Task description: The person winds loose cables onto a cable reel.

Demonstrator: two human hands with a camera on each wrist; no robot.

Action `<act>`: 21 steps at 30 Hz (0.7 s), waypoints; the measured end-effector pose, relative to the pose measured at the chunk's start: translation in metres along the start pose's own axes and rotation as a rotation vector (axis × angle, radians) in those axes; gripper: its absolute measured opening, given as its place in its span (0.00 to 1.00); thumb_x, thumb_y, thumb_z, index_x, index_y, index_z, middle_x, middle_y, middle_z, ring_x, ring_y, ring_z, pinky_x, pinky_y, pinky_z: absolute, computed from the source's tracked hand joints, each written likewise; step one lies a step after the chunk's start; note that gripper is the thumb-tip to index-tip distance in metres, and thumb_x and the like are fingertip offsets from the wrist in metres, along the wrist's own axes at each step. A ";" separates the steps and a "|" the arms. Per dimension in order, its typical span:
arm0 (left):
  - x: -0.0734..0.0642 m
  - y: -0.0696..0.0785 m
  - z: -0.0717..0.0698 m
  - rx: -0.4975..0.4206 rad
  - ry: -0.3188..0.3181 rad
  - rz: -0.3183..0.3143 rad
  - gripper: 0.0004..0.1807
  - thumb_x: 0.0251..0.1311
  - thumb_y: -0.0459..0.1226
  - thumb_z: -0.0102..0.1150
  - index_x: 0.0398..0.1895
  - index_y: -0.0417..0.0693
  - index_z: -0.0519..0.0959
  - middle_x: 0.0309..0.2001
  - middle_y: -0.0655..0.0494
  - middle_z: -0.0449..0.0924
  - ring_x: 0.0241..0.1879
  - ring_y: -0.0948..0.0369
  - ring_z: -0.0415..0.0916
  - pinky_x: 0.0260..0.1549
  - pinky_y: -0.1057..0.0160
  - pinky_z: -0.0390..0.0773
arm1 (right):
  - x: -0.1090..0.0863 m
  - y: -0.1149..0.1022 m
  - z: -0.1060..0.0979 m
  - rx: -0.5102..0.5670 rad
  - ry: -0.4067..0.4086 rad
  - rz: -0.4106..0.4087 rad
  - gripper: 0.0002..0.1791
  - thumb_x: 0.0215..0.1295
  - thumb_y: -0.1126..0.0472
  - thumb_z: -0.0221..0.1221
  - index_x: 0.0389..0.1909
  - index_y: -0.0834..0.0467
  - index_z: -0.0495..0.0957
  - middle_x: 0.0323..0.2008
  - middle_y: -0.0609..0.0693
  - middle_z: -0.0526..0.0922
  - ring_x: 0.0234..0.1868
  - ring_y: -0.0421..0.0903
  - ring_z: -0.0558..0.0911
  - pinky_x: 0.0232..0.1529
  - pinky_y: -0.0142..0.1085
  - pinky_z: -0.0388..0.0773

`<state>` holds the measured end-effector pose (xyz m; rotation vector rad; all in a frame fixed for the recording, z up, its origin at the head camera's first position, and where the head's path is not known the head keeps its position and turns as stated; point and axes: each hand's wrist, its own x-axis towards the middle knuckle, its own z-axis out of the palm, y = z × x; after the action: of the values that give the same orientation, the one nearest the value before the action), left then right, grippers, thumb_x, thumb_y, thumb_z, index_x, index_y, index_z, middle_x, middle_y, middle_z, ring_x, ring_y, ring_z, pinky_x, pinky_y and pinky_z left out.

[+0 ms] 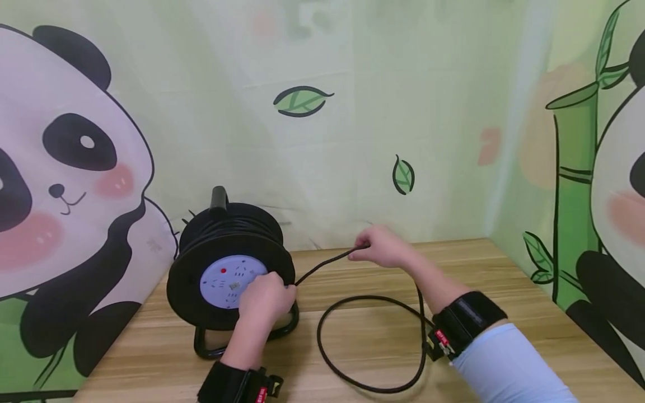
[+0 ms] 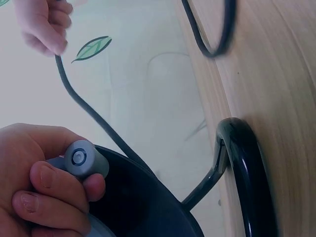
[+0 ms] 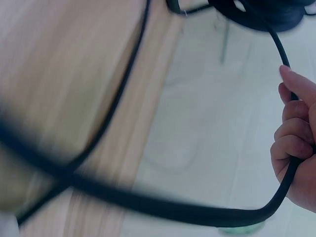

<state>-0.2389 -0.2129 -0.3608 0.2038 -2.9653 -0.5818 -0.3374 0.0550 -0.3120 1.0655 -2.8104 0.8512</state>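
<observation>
The black cable reel (image 1: 227, 246) has a pale-blue panel (image 1: 216, 285).

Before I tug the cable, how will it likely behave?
The cable is probably flexible yet springy: its slack bends in a smooth, rounded loop. A tug may turn the reel, where more is wound, though the left hand gripping the knob could check that.

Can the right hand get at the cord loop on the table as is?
Probably yes: nothing covers most of the loop on the table, though the right hand is busy gripping cord.
</observation>
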 end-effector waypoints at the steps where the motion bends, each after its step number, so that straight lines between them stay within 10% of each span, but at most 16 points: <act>1: 0.000 -0.001 0.000 0.002 -0.007 -0.001 0.17 0.67 0.47 0.56 0.23 0.47 0.78 0.27 0.50 0.76 0.26 0.53 0.74 0.22 0.54 0.71 | -0.003 0.005 -0.007 0.003 0.026 0.011 0.14 0.66 0.53 0.68 0.24 0.55 0.81 0.19 0.42 0.74 0.23 0.41 0.68 0.29 0.37 0.67; 21: -0.001 -0.001 0.001 0.007 -0.026 -0.006 0.17 0.67 0.49 0.58 0.30 0.46 0.81 0.28 0.51 0.76 0.26 0.53 0.74 0.22 0.55 0.71 | -0.060 0.071 -0.083 -0.066 0.237 0.232 0.23 0.68 0.40 0.64 0.25 0.55 0.76 0.20 0.47 0.69 0.25 0.47 0.68 0.28 0.40 0.64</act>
<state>-0.2374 -0.2138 -0.3620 0.2070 -2.9933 -0.5788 -0.3494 0.1767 -0.2884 0.5918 -2.7698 0.8309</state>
